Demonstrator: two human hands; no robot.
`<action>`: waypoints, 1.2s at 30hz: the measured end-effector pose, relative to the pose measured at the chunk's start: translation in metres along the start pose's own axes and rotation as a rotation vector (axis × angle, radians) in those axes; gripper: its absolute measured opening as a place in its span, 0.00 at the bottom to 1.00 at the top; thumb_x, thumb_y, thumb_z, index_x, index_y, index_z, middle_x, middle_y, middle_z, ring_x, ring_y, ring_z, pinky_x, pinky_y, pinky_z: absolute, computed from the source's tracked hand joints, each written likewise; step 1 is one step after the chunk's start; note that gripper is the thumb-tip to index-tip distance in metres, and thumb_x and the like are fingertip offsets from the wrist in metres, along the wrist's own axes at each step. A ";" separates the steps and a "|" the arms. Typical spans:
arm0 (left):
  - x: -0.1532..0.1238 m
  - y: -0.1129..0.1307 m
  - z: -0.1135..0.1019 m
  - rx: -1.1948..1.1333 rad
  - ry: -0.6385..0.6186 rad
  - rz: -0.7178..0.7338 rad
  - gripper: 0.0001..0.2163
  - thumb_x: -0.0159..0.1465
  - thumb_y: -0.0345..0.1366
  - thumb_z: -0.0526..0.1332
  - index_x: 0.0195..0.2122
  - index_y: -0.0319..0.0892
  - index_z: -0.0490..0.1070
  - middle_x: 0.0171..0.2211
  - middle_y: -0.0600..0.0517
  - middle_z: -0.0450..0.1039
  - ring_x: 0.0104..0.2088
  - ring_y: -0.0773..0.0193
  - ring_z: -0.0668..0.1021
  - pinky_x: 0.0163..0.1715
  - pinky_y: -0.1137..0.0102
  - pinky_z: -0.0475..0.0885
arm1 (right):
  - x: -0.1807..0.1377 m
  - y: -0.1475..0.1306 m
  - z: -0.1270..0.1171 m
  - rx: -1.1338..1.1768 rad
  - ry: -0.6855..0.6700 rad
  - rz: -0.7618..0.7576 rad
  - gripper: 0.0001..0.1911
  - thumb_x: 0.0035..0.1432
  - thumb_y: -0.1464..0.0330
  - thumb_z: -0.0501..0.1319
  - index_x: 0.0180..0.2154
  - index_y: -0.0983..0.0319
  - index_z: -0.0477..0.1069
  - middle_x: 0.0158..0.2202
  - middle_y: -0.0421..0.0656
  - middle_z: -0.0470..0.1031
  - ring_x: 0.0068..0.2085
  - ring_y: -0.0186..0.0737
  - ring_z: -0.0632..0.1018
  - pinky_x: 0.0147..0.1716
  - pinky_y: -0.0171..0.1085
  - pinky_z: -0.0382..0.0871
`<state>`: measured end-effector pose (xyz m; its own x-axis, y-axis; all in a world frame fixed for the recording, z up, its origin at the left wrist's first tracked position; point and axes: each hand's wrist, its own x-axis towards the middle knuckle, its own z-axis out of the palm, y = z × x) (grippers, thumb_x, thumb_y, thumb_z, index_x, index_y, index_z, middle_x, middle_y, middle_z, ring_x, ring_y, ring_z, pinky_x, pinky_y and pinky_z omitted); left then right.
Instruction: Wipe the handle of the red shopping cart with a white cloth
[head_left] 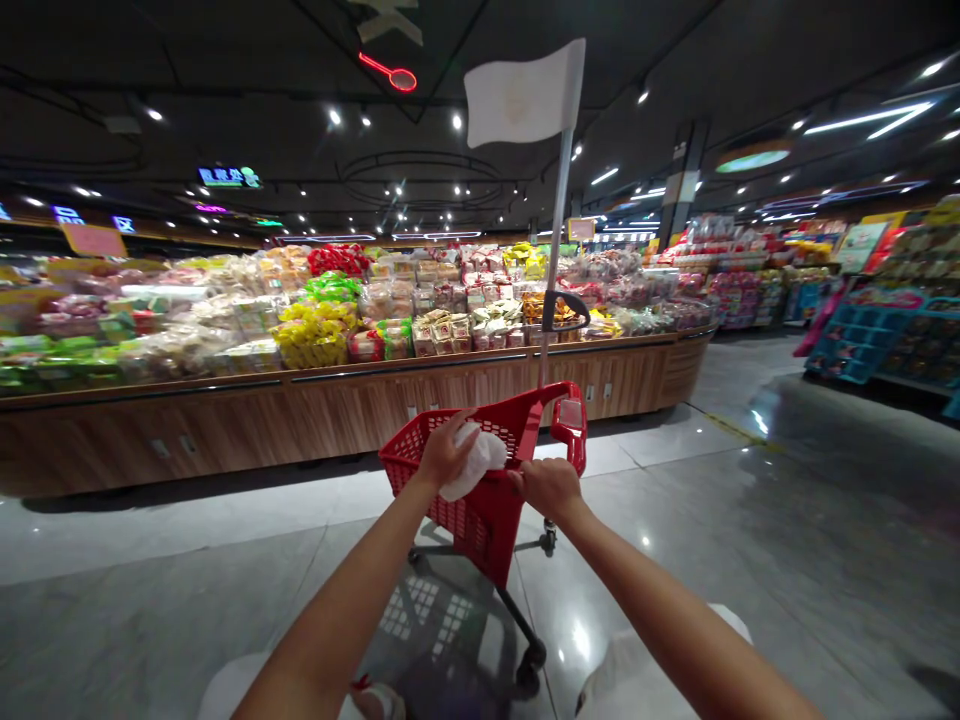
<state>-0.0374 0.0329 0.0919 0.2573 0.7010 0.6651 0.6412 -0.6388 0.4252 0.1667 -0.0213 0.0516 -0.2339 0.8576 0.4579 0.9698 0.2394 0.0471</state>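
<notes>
A small red shopping cart (487, 525) with perforated sides stands in the middle, right in front of me. My left hand (445, 455) is closed on a crumpled white cloth (480, 460), held at the basket's near rim; whether it is fabric or paper I cannot tell. My right hand (550, 487) is wrapped round the cart's red edge, just below the red handle (571, 425). From the cart rises a pole (557, 220) bearing a white flag (525, 95). The inside of the basket is mostly hidden.
Behind the cart runs a long wood-panelled display counter (330, 415) piled with packaged food (315, 330). At the right stands a blue display rack (862, 330) with goods. A grey polished floor (750, 520) lies around the cart wheels (530, 665).
</notes>
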 end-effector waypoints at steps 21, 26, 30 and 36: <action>-0.045 -0.031 0.070 -0.018 -0.295 -0.143 0.22 0.68 0.49 0.45 0.29 0.45 0.73 0.33 0.53 0.77 0.37 0.61 0.76 0.54 0.58 0.63 | -0.002 0.004 0.004 -0.016 0.081 0.005 0.21 0.63 0.63 0.50 0.29 0.65 0.77 0.27 0.52 0.78 0.27 0.41 0.76 0.28 0.37 0.57; -0.046 -0.014 0.077 0.098 -0.312 -0.089 0.21 0.70 0.43 0.41 0.32 0.43 0.72 0.33 0.49 0.76 0.36 0.59 0.76 0.43 0.61 0.68 | -0.003 0.002 0.007 -0.032 0.103 -0.007 0.21 0.64 0.64 0.49 0.28 0.64 0.76 0.26 0.51 0.78 0.26 0.42 0.76 0.27 0.37 0.54; -0.050 0.008 0.089 0.105 -0.220 0.020 0.17 0.70 0.42 0.43 0.46 0.44 0.70 0.43 0.48 0.75 0.45 0.58 0.74 0.46 0.61 0.65 | -0.004 0.009 0.011 -0.044 0.120 -0.040 0.18 0.61 0.67 0.51 0.26 0.64 0.75 0.25 0.50 0.77 0.25 0.42 0.75 0.26 0.38 0.52; -0.046 -0.020 0.078 0.178 -0.465 0.109 0.12 0.65 0.43 0.58 0.46 0.44 0.70 0.43 0.49 0.75 0.44 0.57 0.74 0.45 0.65 0.65 | -0.008 0.032 0.010 -0.074 0.181 -0.123 0.19 0.63 0.67 0.50 0.25 0.63 0.74 0.24 0.46 0.77 0.23 0.37 0.72 0.27 0.37 0.49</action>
<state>-0.0053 0.0381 0.0045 0.5979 0.7263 0.3392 0.6956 -0.6804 0.2306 0.1986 -0.0161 0.0409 -0.3406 0.7272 0.5960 0.9389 0.2970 0.1741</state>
